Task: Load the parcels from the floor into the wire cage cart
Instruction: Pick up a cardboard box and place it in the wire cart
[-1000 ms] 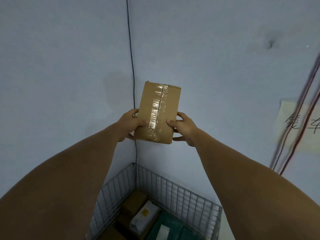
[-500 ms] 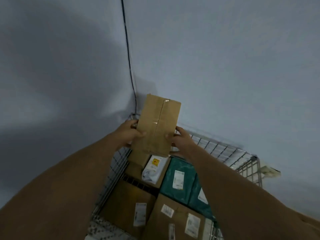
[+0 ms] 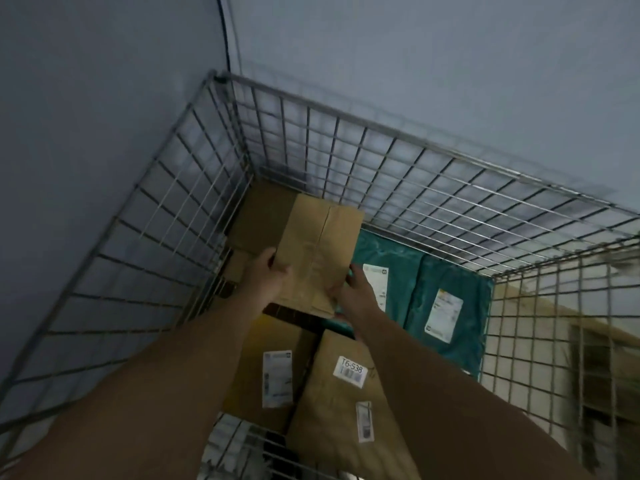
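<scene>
A small taped cardboard parcel [image 3: 317, 252] is held low inside the wire cage cart [image 3: 381, 140], over the parcels stacked there. My left hand [image 3: 268, 277] grips its left edge and my right hand [image 3: 356, 289] its right edge. Whether it rests on the load beneath I cannot tell. Below lie a brown box [image 3: 261, 216] in the far corner, two teal mailers [image 3: 446, 271] with white labels on the right, and two labelled brown boxes [image 3: 343, 393] nearer me.
The cart stands in a corner between two pale walls, with a black cable [image 3: 225, 36] running down the corner. Cart mesh sides [image 3: 145, 237] rise on the left, far and right. Beyond the right mesh is a beige surface [image 3: 540, 341].
Both hands have lowered the parcel from chest height against the wall down into the cart. My view has tipped downward, so the whole cart interior now shows.
</scene>
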`<act>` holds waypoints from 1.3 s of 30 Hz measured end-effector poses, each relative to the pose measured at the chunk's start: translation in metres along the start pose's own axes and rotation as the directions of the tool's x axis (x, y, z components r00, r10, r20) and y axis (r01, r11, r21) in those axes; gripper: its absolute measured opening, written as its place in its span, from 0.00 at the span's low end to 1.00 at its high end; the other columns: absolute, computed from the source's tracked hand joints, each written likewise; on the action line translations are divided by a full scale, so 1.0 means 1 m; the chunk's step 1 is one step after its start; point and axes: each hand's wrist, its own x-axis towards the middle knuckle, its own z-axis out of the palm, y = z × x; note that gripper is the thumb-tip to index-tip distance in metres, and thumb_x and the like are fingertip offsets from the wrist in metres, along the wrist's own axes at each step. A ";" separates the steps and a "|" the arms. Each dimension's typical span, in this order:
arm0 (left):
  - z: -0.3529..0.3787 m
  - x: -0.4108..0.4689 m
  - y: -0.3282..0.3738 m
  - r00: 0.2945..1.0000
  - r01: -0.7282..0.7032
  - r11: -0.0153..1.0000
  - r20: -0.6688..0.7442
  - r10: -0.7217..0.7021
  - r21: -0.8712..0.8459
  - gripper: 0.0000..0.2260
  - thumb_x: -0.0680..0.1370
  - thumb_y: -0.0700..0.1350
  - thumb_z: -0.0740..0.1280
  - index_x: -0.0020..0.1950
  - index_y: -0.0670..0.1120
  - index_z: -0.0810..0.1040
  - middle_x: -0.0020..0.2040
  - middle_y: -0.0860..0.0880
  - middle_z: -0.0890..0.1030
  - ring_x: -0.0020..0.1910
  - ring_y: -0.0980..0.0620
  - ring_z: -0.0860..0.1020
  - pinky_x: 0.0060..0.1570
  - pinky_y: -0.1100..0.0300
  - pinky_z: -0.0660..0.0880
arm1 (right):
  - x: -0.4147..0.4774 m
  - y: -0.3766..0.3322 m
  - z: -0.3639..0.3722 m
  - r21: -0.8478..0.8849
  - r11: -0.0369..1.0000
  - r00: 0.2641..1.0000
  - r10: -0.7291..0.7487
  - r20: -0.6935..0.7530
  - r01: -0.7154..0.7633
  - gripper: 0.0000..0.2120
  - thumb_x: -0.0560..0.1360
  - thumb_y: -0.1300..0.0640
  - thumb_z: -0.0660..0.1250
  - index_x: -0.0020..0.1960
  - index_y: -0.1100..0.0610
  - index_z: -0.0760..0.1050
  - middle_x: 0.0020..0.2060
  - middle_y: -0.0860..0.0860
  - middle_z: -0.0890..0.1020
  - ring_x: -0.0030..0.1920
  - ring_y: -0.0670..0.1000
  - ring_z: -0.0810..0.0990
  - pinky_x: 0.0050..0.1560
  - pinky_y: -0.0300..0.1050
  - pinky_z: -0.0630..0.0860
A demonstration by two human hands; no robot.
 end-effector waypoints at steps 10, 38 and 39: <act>0.033 0.083 -0.038 0.993 -0.069 0.997 -0.092 0.073 0.046 0.16 0.84 0.52 0.63 0.72 0.53 0.72 0.60 0.52 0.80 0.54 0.51 0.79 0.46 0.57 0.74 | 0.091 0.022 0.015 0.071 0.997 0.998 -0.003 -0.070 0.008 0.38 0.72 0.60 0.68 0.79 0.41 0.64 0.70 0.44 0.77 0.65 0.53 0.78 0.66 0.62 0.77; -0.033 -0.161 0.223 0.862 -0.305 0.211 0.174 0.476 0.929 0.28 0.86 0.57 0.49 0.84 0.47 0.51 0.85 0.47 0.49 0.83 0.47 0.48 0.80 0.46 0.41 | -0.156 -0.204 -0.138 -0.959 0.081 0.837 -0.512 0.194 0.272 0.29 0.86 0.41 0.47 0.84 0.51 0.52 0.83 0.49 0.53 0.83 0.53 0.50 0.81 0.57 0.45; -0.041 -0.192 0.252 0.858 -0.305 0.213 0.171 0.485 0.928 0.29 0.86 0.58 0.48 0.85 0.48 0.49 0.85 0.48 0.47 0.83 0.47 0.47 0.80 0.46 0.40 | -0.186 -0.228 -0.150 -0.962 0.061 0.814 -0.548 0.192 0.268 0.30 0.86 0.40 0.47 0.84 0.51 0.51 0.84 0.49 0.52 0.83 0.53 0.49 0.81 0.57 0.44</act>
